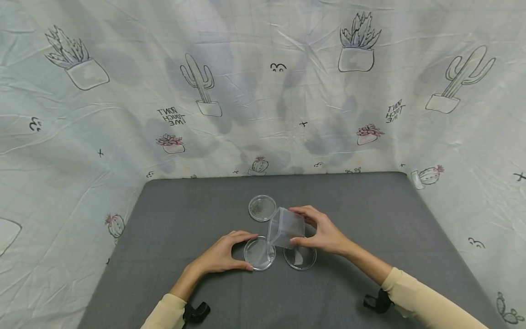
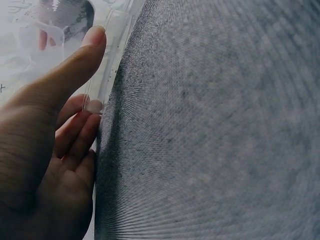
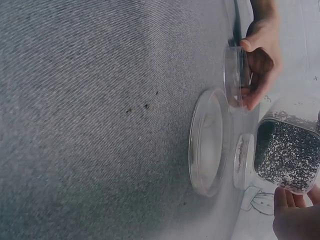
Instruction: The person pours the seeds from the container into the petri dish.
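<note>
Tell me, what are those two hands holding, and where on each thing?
The right hand grips a tilted clear container of dark grains by its sides. The left hand holds a round clear dish by its rim.

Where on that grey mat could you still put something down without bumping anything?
The grey mat is bare left of the left hand, right of the right hand, and along the far edge behind the far dish. The middle is crowded: three dishes, the tilted container, both hands.
</note>
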